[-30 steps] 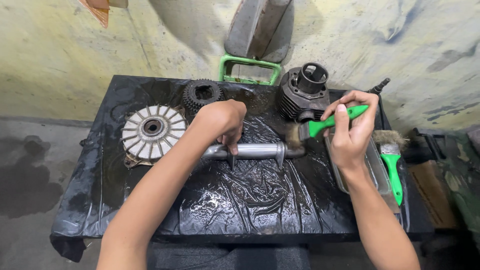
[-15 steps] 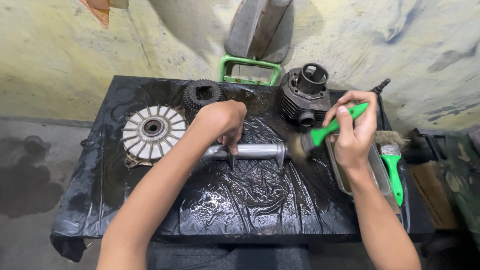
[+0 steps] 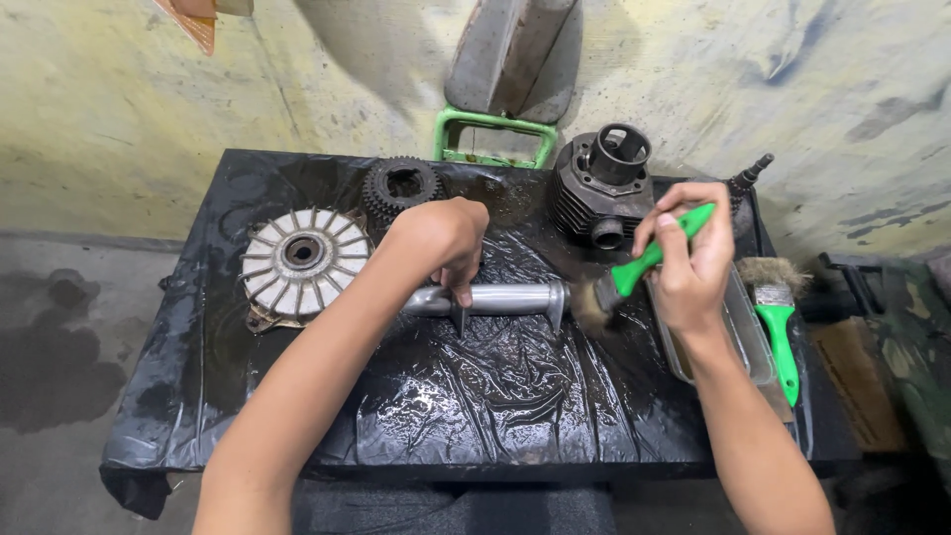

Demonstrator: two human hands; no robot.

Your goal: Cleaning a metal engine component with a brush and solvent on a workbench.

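A shiny metal tube [image 3: 495, 298] lies flat on its side in the middle of the table [image 3: 297, 436]. The left hand [image 3: 441, 241] rests on top of the tube, fingers curled down and pressing on it. A thin metal bit sticks down from the tube right under those fingers.

At the right end of the tube is the bushy tip of a paint brush [image 3: 634, 272] with a green handle. The bristles touch the tube's end. The right hand [image 3: 693, 258] is closed tight around the green handle, holding the brush tilted with the handle pointing up and away from the tube.

Just right of the tube, under the right hand, sits a clear shallow tray [image 3: 748, 342]. A second brush [image 3: 775, 322], also with a green handle, lies past the tray, farther from the tube.

Behind the tube, near its right end, stands a dark engine cylinder [image 3: 599, 188] with ribs around it. Behind the tube's left end is a black gear [image 3: 399, 184]. Left of the tube lies a round silver wheel part [image 3: 302, 256] with fins like a fan.

The table is covered in wet, shiny black plastic. A green metal frame [image 3: 490, 137] stands at the far edge, behind the tube.
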